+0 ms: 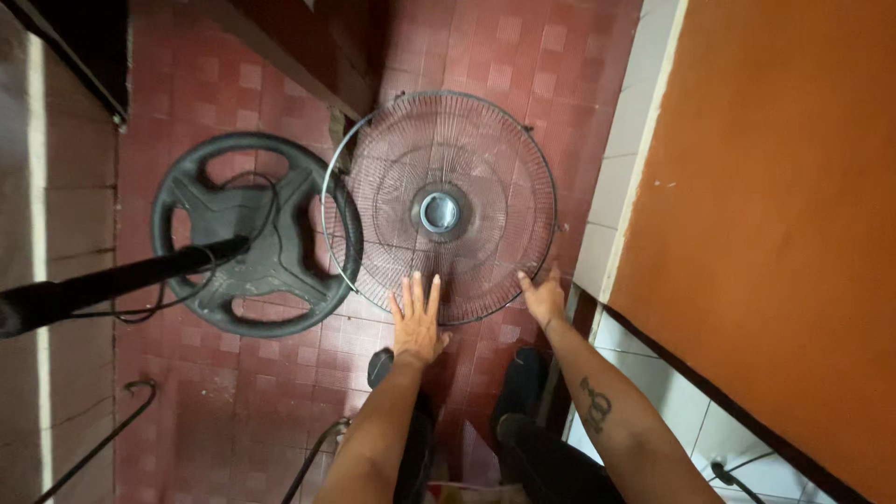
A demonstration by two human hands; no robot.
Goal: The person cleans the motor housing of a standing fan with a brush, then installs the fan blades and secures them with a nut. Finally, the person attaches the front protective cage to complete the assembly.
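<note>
Wall: orange wall (784, 233) fills the right side, white tile band along its base.
Floor: red tiled floor (233, 373), worn, runs from near to far through the middle.
Fan guard: round wire fan guard (485, 149) lies flat on the floor, centre of scene, grey hub in its middle; its left rim overlaps the base.
Base: black round fan base (257, 233), spoked, left of the guard; a black pole (112, 285) rises from it toward the near left, a thin cord looped beside it.
Left hand: left hand (416, 322) open, fingers spread, palm down on the guard's near rim.
Right hand: right hand (544, 297) open, fingertips touching the near right rim; tattooed forearm behind.
</note>
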